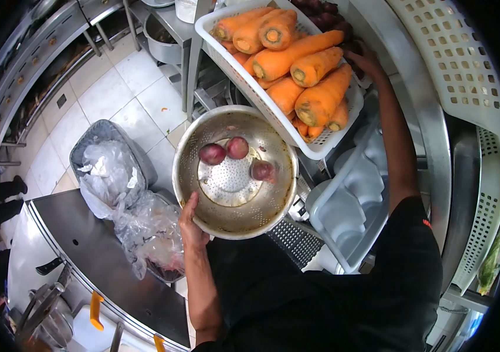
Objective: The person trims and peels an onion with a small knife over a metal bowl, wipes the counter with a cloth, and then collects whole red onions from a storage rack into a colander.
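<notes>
My left hand (193,226) holds a colander (244,216) with three red onions (212,154), my right hand (369,63) beyond the carrots (300,56)

The wide metal colander sits at the centre of the frame, its open mouth facing up, so the onions lie loose near its middle, two side by side and one apart to the right. My left hand is closed on the lower-left rim, thumb on the edge, fingers mostly hidden beneath; I judge this keeps the bowl level while my other arm is stretched away.

My right hand is at the upper right, fingers bent, just beside a dark pile of red onions (323,16). The fingers are partly lost in shadow, so I cannot tell whether they hold anything. My arm passes to the right of the white crate (322,150), probably because the crate, heaped with carrots, fills the more direct way.

Below that arm, right of centre, is a grey plastic tray (358,240) with rounded shapes inside. Left of the colander, a grey bin (139,146) overflows with clear plastic bags (109,179). At lower left, a black-handled knife (49,266) lies near the dark-topped desk (121,252). Pale floor tiles (109,88) show at upper left.
</notes>
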{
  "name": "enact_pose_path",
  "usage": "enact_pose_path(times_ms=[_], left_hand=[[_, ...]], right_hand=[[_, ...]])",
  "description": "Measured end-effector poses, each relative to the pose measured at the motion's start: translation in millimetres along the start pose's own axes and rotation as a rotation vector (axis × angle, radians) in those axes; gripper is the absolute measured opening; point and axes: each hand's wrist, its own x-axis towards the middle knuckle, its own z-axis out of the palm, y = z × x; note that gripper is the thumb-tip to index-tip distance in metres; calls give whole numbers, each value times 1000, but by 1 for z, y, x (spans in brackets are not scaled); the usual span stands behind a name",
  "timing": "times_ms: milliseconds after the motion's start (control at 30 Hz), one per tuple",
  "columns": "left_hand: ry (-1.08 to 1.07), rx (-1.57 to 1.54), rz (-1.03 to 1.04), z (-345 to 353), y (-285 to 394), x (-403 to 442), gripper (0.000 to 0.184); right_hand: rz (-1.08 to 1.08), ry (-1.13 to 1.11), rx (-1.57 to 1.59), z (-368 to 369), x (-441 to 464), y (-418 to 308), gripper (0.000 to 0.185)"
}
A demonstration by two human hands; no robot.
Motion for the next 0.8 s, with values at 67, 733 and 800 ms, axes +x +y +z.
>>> enact_pose_path(times_ms=[67, 733, 800], left_hand=[[9, -3, -9, -2, -1, 0, 44], [46, 47, -16, 12, 9, -7, 44], [17, 46, -15, 8, 7, -4, 44]], right_hand=[[123, -144, 23, 17, 19, 6, 79], [-16, -112, -144, 29, 20, 41, 67], [-100, -108, -154, 23, 15, 37, 67]])
